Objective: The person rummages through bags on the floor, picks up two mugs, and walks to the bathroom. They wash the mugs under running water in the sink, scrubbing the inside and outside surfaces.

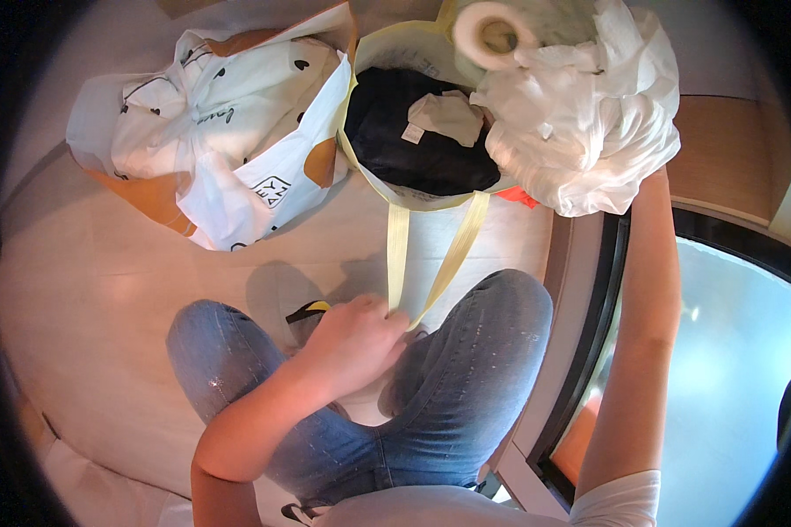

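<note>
— Head view: how many bags?
— One tote point(387, 48), ahead of two knees point(211, 325); one patterned bag point(303, 162) just left. Inside the tote: one pale cloth point(448, 116) on black cloth point(382, 145), perhaps several pieces.
— And the hands?
— The left hand point(356, 338) grips one strap point(397, 255) of the tote. One arm point(637, 334) meets the white plastic point(580, 132), beside one roll point(473, 35); the right hand is hidden, its fingers impossible to tell.
</note>
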### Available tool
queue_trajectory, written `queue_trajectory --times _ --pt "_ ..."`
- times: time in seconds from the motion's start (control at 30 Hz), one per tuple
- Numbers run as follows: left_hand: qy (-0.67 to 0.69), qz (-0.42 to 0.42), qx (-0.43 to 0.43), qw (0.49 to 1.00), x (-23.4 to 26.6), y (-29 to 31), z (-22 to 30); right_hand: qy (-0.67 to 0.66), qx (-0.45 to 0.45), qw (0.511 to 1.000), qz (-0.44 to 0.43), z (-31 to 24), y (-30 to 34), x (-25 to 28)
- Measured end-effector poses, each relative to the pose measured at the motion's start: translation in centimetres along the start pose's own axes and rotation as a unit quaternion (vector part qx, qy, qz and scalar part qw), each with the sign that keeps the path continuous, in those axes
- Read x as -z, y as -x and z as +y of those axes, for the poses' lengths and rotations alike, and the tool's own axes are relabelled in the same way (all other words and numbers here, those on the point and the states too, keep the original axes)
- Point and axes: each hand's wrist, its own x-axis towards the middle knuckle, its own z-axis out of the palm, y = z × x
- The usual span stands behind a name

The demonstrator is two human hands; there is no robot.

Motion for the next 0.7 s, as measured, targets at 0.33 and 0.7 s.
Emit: queue_trajectory --times 0.33,0.7 --pt "0.008 0.022 -0.002 1.000 0.0 0.2 0.2 0.000 0.040 0.998 -0.049 -1.4 -6.9 -6.7" --pt "0.126 0.188 -0.042 0.973 1.0 -0.6 0.4 0.382 0.431 0.732 -0.364 -8.5 -9.3 -23.6"
